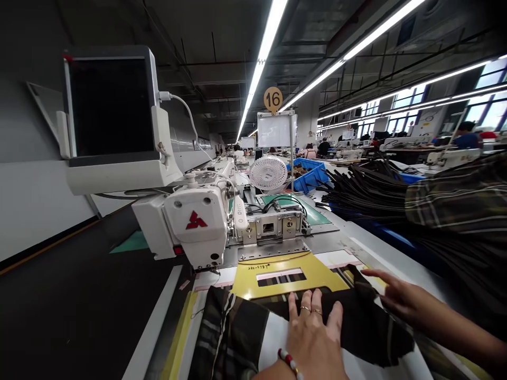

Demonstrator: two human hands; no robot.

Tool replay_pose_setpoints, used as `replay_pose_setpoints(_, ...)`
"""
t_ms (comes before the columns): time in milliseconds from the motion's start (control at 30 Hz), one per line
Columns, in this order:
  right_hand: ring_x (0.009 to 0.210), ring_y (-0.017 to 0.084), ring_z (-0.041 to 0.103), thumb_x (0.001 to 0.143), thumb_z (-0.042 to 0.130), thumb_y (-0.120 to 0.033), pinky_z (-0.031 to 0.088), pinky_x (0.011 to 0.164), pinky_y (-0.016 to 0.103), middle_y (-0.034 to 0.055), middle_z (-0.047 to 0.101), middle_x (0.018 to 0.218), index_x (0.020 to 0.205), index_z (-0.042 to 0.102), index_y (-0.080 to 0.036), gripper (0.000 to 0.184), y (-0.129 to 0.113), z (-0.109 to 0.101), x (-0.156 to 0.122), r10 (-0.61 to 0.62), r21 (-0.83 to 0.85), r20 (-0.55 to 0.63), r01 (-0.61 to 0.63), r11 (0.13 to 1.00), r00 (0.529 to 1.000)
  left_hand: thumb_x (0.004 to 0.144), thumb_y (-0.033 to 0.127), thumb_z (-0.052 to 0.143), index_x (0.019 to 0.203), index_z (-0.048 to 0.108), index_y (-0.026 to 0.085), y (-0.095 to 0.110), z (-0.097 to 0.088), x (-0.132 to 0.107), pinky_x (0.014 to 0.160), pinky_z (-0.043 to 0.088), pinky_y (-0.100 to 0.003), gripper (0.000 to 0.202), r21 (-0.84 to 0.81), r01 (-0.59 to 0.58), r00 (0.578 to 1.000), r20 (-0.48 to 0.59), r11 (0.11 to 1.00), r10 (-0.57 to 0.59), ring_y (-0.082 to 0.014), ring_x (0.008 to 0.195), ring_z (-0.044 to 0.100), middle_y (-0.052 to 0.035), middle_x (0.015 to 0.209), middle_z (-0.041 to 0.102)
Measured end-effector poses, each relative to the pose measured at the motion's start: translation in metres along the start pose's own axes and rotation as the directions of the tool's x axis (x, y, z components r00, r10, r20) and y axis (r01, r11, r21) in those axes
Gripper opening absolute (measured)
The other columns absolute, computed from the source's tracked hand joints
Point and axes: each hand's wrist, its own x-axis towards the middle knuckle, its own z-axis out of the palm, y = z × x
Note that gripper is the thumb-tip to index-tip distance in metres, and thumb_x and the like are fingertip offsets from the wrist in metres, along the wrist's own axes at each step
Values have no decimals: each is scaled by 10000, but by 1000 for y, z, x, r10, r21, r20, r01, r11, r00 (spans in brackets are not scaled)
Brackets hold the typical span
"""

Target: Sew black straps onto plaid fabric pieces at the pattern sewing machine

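Note:
My left hand (315,335), with rings and a beaded bracelet, lies with its fingers spread flat on a dark plaid fabric piece (364,327). At the right, my right hand (402,298) reaches in with its index finger stretched out beside the fabric's raised far corner; its lower fingers are near the cloth edge. Just beyond my left fingertips is a yellow template (245,285) with a rectangular slot showing striped cloth. Behind it stands a metal clamp (273,227). To its left is the white sewing machine head (198,227) with a red logo.
A dark-screened monitor (111,105) stands above the machine at left. Behind the clamp are a white fan (268,173) and a blue crate (311,177). Dark fabric strips (364,190) and plaid pieces (459,195) are piled at right. People sit at machines farther back.

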Motion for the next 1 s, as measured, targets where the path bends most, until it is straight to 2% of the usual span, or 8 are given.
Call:
replay_pose_setpoints(167, 502, 147, 349, 660, 493, -423, 279, 521, 277, -76, 334, 513, 1136, 407, -223, 524, 0, 0, 3, 45, 244, 71, -61, 968, 996, 727, 687, 489, 1397, 345, 305, -1, 0, 0, 1115, 60, -573, 785, 3, 4, 1000, 4, 1000, -4, -386, 1336, 215, -50, 1483, 261)
replay_pose_setpoints(333, 462, 116, 283, 580, 485, -405, 212, 489, 255, -108, 287, 487, 1052, 369, -220, 520, -11, -1, 4, 126, 345, 151, -172, 923, 980, 738, 669, 496, 1391, 359, 303, -1, 0, -1, 1118, 83, -575, 760, 2, 21, 1000, 9, 1000, -21, -387, 1335, 222, -53, 1475, 278)
replay_pose_setpoints(433, 449, 105, 270, 567, 482, -412, 180, 480, 251, -115, 305, 475, 1043, 346, -214, 534, -14, -4, 3, 135, 372, 192, -200, 907, 972, 735, 663, 503, 1398, 346, 291, -2, 1, -1, 1107, 66, -591, 776, 14, -1, 1000, 13, 1000, 1, -384, 1339, 209, -64, 1482, 261)
replay_pose_setpoints(567, 448, 98, 271, 566, 474, -345, 181, 480, 247, -118, 315, 470, 1044, 333, -219, 514, -16, -7, 3, 131, 371, 206, -202, 906, 970, 747, 650, 492, 1402, 338, 270, -2, 1, 0, 1087, 59, -618, 773, 21, -30, 999, 19, 999, 30, -381, 1338, 212, -81, 1487, 247)
replay_pose_setpoints(833, 448, 76, 259, 590, 476, -295, 197, 462, 226, -123, 324, 493, 1099, 308, -206, 544, -11, -8, 1, 105, 460, 241, -209, 863, 965, 706, 664, 532, 1406, 330, 263, -1, -2, 0, 1088, 69, -616, 831, 5, -19, 999, 50, 1000, 19, -386, 1341, 202, -86, 1485, 249)
replay_pose_setpoints(933, 429, 77, 273, 642, 515, -357, 211, 448, 223, -117, 336, 492, 1143, 329, -195, 558, -12, -9, 1, 109, 448, 184, -182, 875, 977, 715, 680, 514, 1407, 329, 255, 0, -5, 0, 1091, 66, -607, 833, 14, -5, 997, 75, 1000, 4, -381, 1347, 188, -98, 1489, 233)
replay_pose_setpoints(1000, 419, 89, 335, 705, 515, -478, 243, 439, 230, -84, 435, 530, 1180, 340, -198, 579, -16, -10, 3, 152, 405, 123, -189, 895, 981, 724, 695, 493, 1411, 320, 257, 1, -7, -1, 1095, 58, -595, 832, 18, -5, 996, 86, 1000, 4, -370, 1353, 179, -101, 1492, 224)
